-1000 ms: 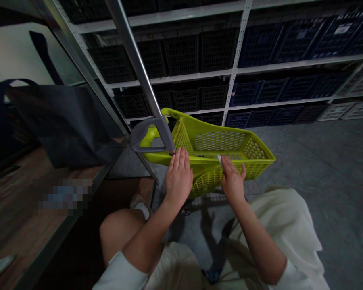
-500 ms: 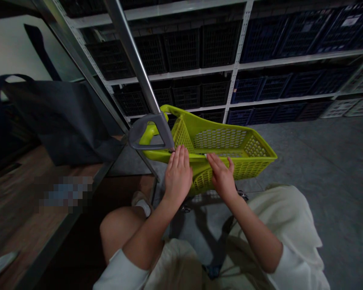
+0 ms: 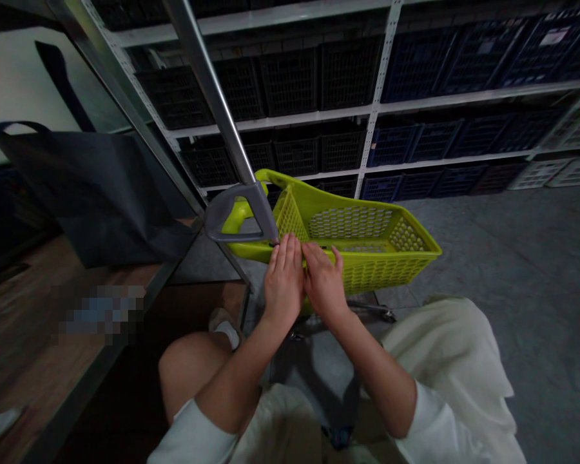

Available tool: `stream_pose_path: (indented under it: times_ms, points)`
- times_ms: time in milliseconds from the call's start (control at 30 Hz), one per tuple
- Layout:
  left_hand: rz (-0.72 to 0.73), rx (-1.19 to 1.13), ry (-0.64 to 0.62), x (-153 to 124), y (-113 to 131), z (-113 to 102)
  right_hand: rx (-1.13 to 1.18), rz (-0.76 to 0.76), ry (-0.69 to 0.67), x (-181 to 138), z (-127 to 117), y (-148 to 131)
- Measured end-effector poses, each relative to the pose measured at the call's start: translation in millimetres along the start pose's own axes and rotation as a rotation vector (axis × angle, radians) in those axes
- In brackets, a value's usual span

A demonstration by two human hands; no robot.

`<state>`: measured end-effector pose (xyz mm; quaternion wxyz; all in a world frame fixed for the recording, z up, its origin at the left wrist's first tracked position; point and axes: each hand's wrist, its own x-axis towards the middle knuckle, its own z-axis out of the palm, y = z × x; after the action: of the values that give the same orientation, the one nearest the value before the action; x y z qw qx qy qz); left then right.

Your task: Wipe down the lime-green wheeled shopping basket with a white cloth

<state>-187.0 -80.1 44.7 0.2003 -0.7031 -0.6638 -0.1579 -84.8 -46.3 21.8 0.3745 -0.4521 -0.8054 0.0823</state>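
A lime-green perforated basket cart [image 3: 391, 267] stands on the floor in front of me. My left hand [image 3: 284, 280] lies flat on its near rim, fingers stretched and together, close to the grey handle bracket [image 3: 222, 216]. My right hand [image 3: 323, 280] rests on the same rim right beside the left, touching it, with its fingers extended over the edge. Nothing shows in either hand. A metal pole [image 3: 207, 84] rises from the bracket. My knees and pale clothing fill the bottom of the view.
Metal shelving [image 3: 377, 96] along the back holds rows of dark and blue crates [image 3: 415, 64]. A dark fabric bag [image 3: 101, 193] sits on a wooden shelf [image 3: 38, 348] at the left. Grey floor [image 3: 512, 258] spreads to the right.
My right hand has slid left along the basket's near rim until it meets my left hand. A small white bit seen at its fingertips one second ago no longer shows. The left hand stayed put.
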Motion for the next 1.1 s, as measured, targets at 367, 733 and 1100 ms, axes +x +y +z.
stream_pose_path:
  times_ms: [367,733,1100]
  points:
    - [0.029,-0.009,-0.014,-1.0,1.3,-3.5,-0.256,0.063,0.011,-37.2,-28.6,101.9]
    - [0.012,0.01,0.003,-0.2,5.8,3.1,0.034,0.067,0.012,-1.7,-6.0,10.0]
    - [0.019,-0.017,-0.006,-1.9,1.4,-4.2,-0.187,0.011,-0.028,-29.2,-26.5,77.4]
